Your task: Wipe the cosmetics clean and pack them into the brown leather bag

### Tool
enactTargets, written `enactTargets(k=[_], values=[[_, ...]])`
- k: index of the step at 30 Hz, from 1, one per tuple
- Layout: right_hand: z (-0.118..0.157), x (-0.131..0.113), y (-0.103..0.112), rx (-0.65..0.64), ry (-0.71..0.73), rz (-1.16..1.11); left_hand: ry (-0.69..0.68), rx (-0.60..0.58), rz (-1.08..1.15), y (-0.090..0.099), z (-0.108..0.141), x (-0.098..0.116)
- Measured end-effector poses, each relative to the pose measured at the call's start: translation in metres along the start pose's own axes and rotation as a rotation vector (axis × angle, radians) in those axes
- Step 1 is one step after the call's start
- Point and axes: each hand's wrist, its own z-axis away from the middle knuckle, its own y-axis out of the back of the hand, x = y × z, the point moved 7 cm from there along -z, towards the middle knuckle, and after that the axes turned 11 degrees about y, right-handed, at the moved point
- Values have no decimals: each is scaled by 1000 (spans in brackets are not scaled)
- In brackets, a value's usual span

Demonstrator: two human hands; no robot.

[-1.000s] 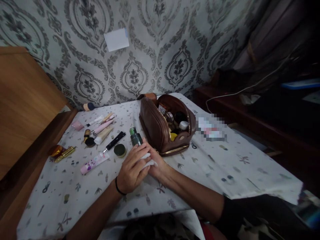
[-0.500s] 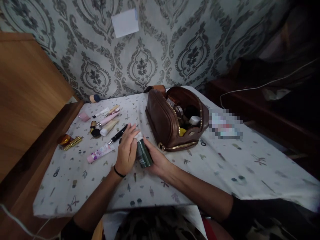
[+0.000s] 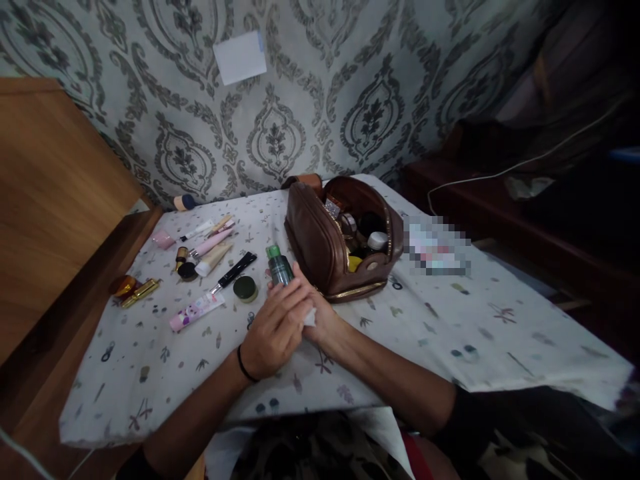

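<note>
A dark green bottle (image 3: pixel 281 270) with a bright green cap is gripped in my right hand (image 3: pixel 323 313), its capped end pointing away from me. My left hand (image 3: pixel 280 327), a black band round its wrist, wraps over the bottle's near end. Between that palm and the bottle is a white tissue (image 3: pixel 310 318), of which only an edge shows. The lower part of the bottle is hidden by my fingers. Just left of the bottle lies a round dark green jar (image 3: pixel 245 289). Behind my right hand stands an open brown cosmetic bag (image 3: pixel 315 240) with jars and other items inside.
Left on the patterned tablecloth (image 3: pixel 190 373) lie a black tube (image 3: pixel 237 269), a pink and white tube (image 3: pixel 197 311), a beige tube (image 3: pixel 214 259), a gold item (image 3: pixel 141 293) and a makeup brush (image 3: pixel 184 202). A wooden panel (image 3: pixel 60 187) borders the left side; a blurred-out item lies at right.
My left hand has moved with the tissue from the bottle's far end to its near end. The green cap and the round jar have come into sight.
</note>
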Motion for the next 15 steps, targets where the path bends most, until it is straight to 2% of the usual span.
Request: enactTargets(k=[2,4,6,10,13,15], values=[[0,4,-3,49,-98,-61,161,26,46,2,-1,-12],[4,13,-4,160,-265,-238,344,54,119,2,0,-24],[7,19,-4,266,-347,-363,539,81,230,0,5,-35],[8,17,1,336,-229,-325,862,106,472,-9,25,-44],[9,12,5,353,-115,-179,963,105,559,-12,38,-44],[11,9,1,318,-96,-107,1006,121,610,-9,44,-46]])
